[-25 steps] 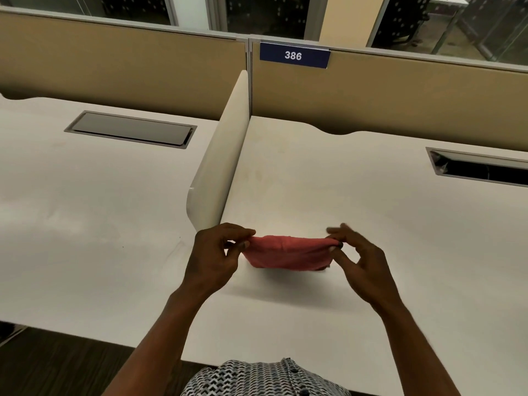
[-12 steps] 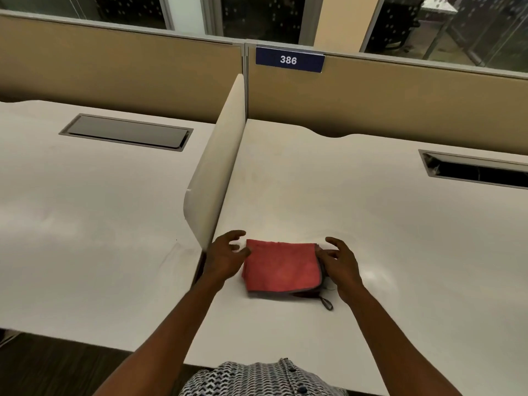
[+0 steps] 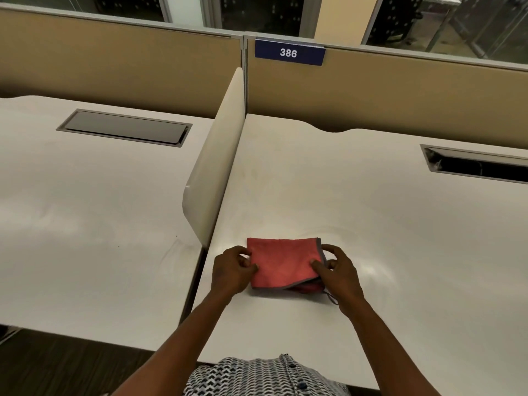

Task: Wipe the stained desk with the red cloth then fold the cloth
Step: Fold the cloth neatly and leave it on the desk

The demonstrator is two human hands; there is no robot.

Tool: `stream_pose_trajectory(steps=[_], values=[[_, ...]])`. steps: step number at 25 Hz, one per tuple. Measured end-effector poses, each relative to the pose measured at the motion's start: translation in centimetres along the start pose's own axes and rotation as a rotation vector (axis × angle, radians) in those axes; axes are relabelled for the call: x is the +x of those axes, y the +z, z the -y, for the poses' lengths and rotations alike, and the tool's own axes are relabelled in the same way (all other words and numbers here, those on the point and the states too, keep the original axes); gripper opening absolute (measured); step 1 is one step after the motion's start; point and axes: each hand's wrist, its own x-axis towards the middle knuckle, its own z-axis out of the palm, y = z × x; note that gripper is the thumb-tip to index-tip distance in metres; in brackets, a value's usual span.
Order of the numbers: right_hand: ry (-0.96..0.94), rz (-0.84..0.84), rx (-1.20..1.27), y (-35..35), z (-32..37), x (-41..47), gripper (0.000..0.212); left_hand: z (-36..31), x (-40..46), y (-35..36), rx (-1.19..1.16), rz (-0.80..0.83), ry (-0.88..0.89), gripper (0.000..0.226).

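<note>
Left of the hands, a smooth pale divider panel [image 3: 214, 167] with a rounded corner stands upright on the matte white tabletop [image 3: 385, 238]. The left hand [image 3: 233, 271] pinches the left edge of one red cloth [image 3: 283, 262], a soft, nappy rectangle folded flat with grey-stitched hems, lying between both hands. The right hand [image 3: 338, 271] grips its right edge, thumb on top, fingers curled. Two hands, one cloth.
</note>
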Motion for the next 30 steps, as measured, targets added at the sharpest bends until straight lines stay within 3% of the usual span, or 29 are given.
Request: stream_pose_trajectory(steps=[4,8,10,12,15,18,23,26,30], values=[[0.034,-0.021,-0.022,-0.1,0.1,-0.7,0.049,-0.3,-0.5,-0.5,-0.138,-0.045,-0.018,0.029],[-0.152,0.007,-0.63,-0.8,-1.6,-1.9,0.051,1.2,-2.1,-0.4,-0.108,0.02,-0.014,0.038],[-0.248,-0.076,-0.744,-0.6,-1.7,-2.7,0.064,2.0,-3.0,-0.4,-0.032,0.012,0.039,0.04],[-0.407,-0.084,-0.695,0.3,-1.2,-3.4,0.067,2.7,-3.6,-0.6,-0.028,0.006,0.037,0.04],[-0.647,0.142,-0.672,3.0,-0.5,-3.9,0.055,3.0,-4.1,-1.0,-0.051,0.129,-0.009,0.043],[-0.735,0.324,-0.749,5.7,0.1,-3.6,0.045,2.7,-4.3,-1.0,-0.018,0.186,0.007,0.047],[-0.743,0.212,-0.551,7.4,0.0,-2.8,0.009,2.7,-4.5,-0.5,-0.116,0.106,0.014,0.055],[-0.687,0.157,-0.414,7.6,0.2,-2.4,0.007,2.6,-4.7,-0.2,-0.255,0.11,-0.043,0.061],[-0.674,0.207,-0.363,8.0,0.1,-3.0,0.011,3.0,-5.0,0.0,-0.236,0.092,-0.041,0.058]])
